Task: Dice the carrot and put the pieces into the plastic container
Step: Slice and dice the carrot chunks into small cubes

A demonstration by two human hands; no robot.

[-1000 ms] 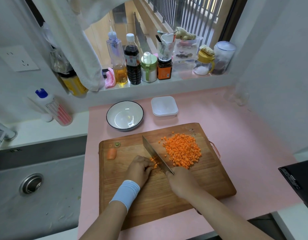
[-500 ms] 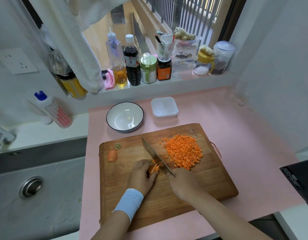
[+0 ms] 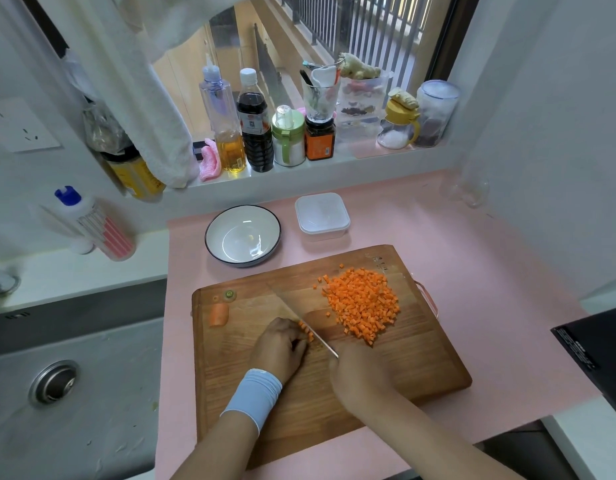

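A carrot stub [image 3: 219, 314] is lying near the left edge of the board [image 3: 421, 362], and a bowl [image 3: 242, 235] is sitting beyond it. The left hand [image 3: 280, 348] is pressing down with curled, bunched fingers, pinning a few carrot strips [image 3: 306, 330] against the knife [image 3: 317, 337] — its blade is showing blurred. The container [image 3: 322, 216] is standing behind the board. The right hand [image 3: 358, 375] is gripping the handle, fingers wrapped under and hidden. The dice [image 3: 362, 306] are lying heaped on the board's right half, near the blade.

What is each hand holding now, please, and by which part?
The right hand grips the knife by its handle; the left hand pins the carrot strips down from above.
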